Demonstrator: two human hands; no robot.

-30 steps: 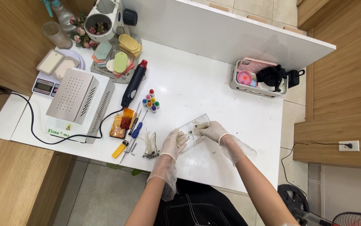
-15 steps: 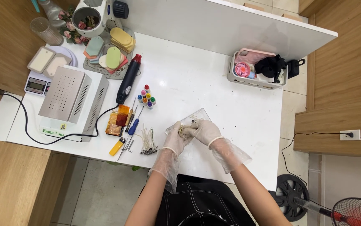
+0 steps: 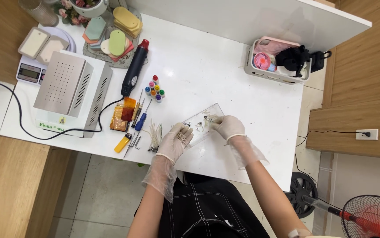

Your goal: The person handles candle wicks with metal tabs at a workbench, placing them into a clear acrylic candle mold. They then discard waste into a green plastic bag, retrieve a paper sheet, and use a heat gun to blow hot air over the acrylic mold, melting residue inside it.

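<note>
On the white table [image 3: 225, 66], left of the hands, lie small tools and a cluster of little colour bottles [image 3: 154, 88]. The gloved left hand [image 3: 175, 142] reaches in palm-down, fingers curled together, pinching thin wicks at the near-left corner of a clear plastic sheet [image 3: 203, 121]. The gloved right hand [image 3: 228, 126] bends inward at the sheet's right edge, fingertips pinched on it.
</note>
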